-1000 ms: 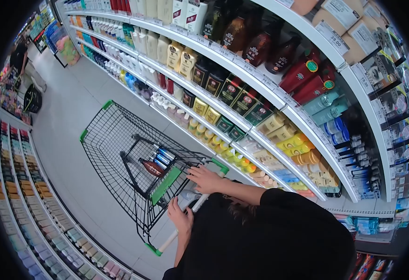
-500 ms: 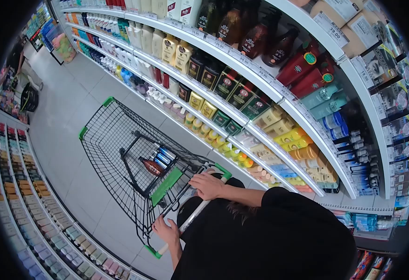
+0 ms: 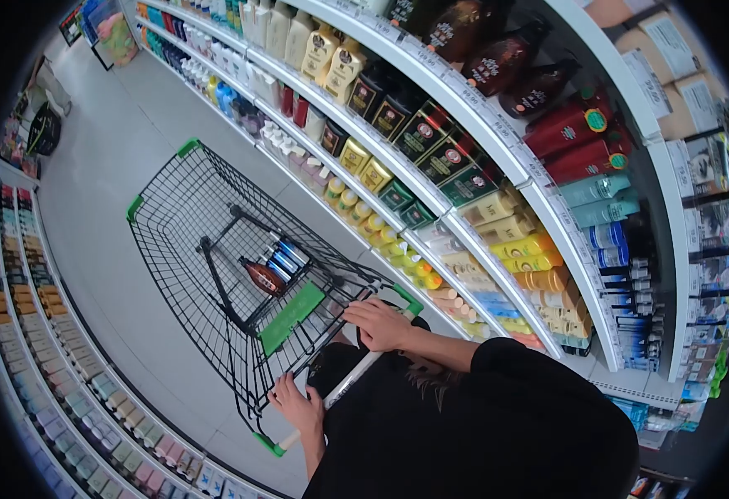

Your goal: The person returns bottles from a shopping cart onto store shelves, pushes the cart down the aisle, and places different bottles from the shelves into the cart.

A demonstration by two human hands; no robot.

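Note:
A black wire shopping cart (image 3: 183,249) with green corners stands ahead of me, its pale handle (image 3: 352,379) running diagonally close to my body. My left hand (image 3: 298,405) is on the handle near its lower-left end, fingers bent forward over it. Farther up, near the green right end, my right hand (image 3: 378,323) lies over the same handle, fingers closed over the bar and knuckles up. In the cart lie a reddish-brown bottle (image 3: 262,277) and some blue-and-silver packages (image 3: 285,260), beyond a green panel (image 3: 293,316).
Tall white shelves (image 3: 474,218) of bottles and boxes curve along the right. Lower shelves (image 3: 77,378) with rows of small packs line the left. Grey tiled floor (image 3: 98,200) runs between them. At the far left a person stands near a dark basket (image 3: 44,129).
The cart and my hands have moved forward along the aisle. The right-hand shelves appear closer, and the left-hand ones have shifted in view. Both hands keep their places on the handle.

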